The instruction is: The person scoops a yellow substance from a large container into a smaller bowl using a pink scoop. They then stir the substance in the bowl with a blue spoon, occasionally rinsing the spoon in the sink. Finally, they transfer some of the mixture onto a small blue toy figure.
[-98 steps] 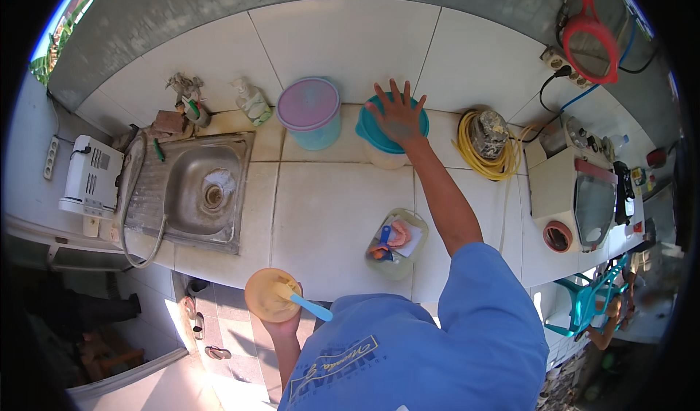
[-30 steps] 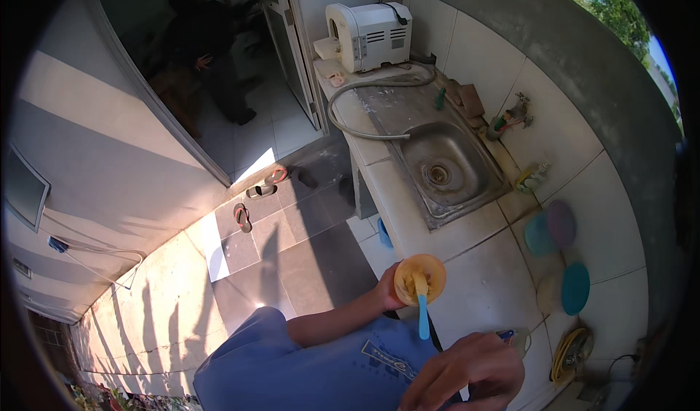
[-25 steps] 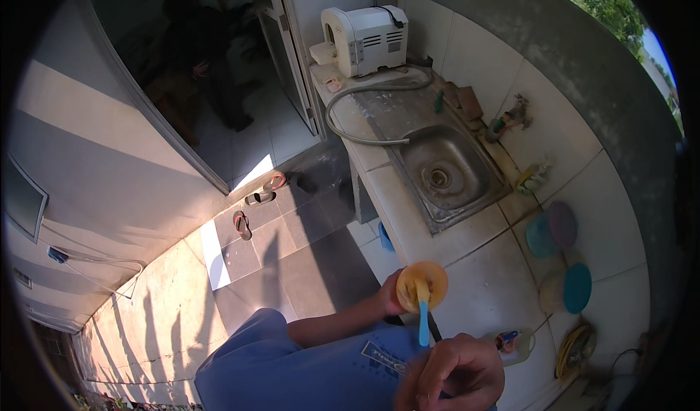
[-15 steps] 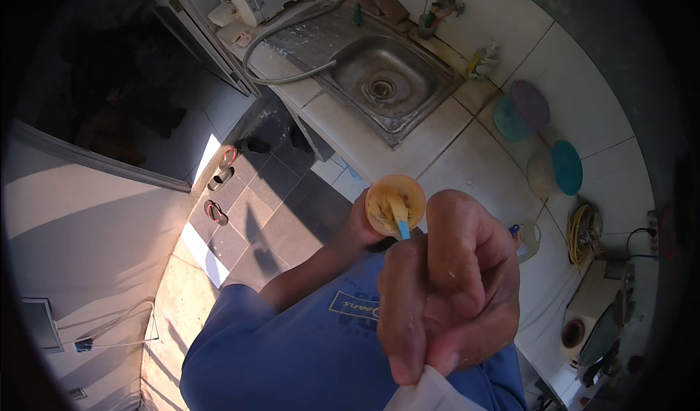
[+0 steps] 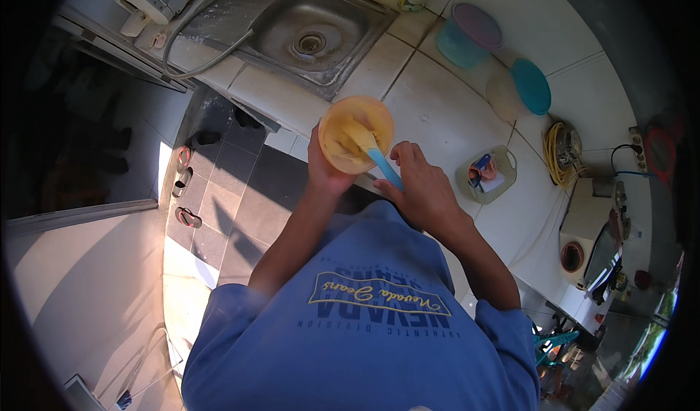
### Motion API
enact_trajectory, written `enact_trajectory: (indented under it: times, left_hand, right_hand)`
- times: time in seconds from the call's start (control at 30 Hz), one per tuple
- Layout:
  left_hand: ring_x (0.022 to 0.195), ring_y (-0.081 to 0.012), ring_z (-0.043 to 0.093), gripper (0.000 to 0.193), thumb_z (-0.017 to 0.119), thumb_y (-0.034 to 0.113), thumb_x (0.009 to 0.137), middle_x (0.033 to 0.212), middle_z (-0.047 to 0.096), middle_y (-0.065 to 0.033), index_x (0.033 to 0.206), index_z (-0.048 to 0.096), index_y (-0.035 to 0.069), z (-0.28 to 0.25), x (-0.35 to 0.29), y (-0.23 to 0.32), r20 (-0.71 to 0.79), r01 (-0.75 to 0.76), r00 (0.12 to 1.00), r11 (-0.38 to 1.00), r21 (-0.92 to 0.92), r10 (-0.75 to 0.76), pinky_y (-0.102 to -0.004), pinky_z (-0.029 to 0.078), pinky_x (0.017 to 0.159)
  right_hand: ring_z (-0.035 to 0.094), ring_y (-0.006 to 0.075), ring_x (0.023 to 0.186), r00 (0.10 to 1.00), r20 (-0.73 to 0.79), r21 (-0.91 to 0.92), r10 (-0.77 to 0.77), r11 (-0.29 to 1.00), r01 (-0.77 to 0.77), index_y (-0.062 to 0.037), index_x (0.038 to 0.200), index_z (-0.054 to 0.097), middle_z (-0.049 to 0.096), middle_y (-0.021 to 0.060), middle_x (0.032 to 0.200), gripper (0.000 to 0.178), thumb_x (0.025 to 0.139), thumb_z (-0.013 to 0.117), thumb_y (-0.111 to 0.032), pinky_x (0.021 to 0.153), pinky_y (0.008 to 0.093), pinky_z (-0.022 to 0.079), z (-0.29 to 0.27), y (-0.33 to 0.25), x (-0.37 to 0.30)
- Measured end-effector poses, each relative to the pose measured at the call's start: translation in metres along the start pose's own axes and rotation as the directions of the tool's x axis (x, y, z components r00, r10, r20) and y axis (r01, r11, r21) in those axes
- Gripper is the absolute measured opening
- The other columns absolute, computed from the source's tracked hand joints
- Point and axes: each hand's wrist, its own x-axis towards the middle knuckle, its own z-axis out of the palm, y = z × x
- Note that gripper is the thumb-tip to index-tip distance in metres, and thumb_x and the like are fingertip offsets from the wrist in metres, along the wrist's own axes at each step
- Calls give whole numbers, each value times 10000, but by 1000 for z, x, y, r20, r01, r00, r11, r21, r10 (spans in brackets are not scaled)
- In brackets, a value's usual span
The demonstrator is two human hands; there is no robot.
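My left hand (image 5: 326, 169) is wrapped round the side of an orange plastic tub (image 5: 386, 112), holding it up in front of my shirt near the counter edge. A soft pale-yellow mixture (image 5: 339, 135) coats the inside of the tub. Leaning in it is a spatula (image 5: 377, 159) with a light blue handle; its head is covered by the mixture. The fingers of my right hand (image 5: 423, 189) are closed at the upper end of that handle, just right of the tub.
A steel sink (image 5: 310, 43) with a grey hose (image 5: 211, 65) lies ahead on the tiled counter (image 5: 430, 119). Lidded tubs (image 5: 470, 32), a green basket (image 5: 503, 192) and a coiled yellow cable (image 5: 558, 152) stand to the right. Sandals (image 5: 188, 218) lie on the floor at left.
My right hand has come down from close to the camera, where it pinched something whitish, to the spatula's handle. The view has shifted, showing more of my shirt and the right side.
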Motion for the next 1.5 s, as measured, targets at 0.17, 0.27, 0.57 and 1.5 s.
enact_trajectory:
  times: [0.17, 0.27, 0.57, 1.5]
  left_hand:
    - [1211, -295, 544, 516, 355, 442, 1006, 1322, 546, -122, 1348, 490, 81, 8, 13, -15, -81, 36, 996, 998, 47, -32, -485, 452, 1025]
    - [1197, -291, 554, 504, 348, 414, 999, 1304, 561, -119, 1338, 501, 74, 10, 15, -22, -108, 45, 994, 994, 102, -33, -482, 466, 1012]
    - [1191, -293, 562, 493, 357, 379, 972, 1293, 572, -133, 1295, 532, 50, -1, 24, -27, -93, -8, 995, 985, 170, 24, -468, 487, 999]
    - [1097, -260, 608, 468, 363, 393, 930, 1177, 622, -92, 1203, 581, 82, -73, 51, -58, -236, -105, 962, 984, 145, 137, -424, 528, 913]
  right_hand:
    - [650, 323, 795, 983, -64, -333, -175, 932, 144, -26, 1199, 528, 593, 149, 942, 367, 846, 613, -81, 662, 434, 531, -6, 29, 6]
    - [652, 299, 761, 950, -86, -408, -299, 881, 240, -16, 1166, 557, 583, 141, 861, 391, 781, 624, -20, 643, 408, 535, -30, 35, 13]
    - [645, 302, 634, 993, -40, -187, -114, 977, 104, -19, 1034, 665, 626, 154, 737, 207, 874, 554, -91, 575, 421, 494, -17, 76, 20]
    - [559, 233, 481, 958, 229, -7, 174, 984, -177, -18, 875, 689, 581, 104, 574, 331, 976, 535, -292, 453, 360, 427, 35, 129, 60]
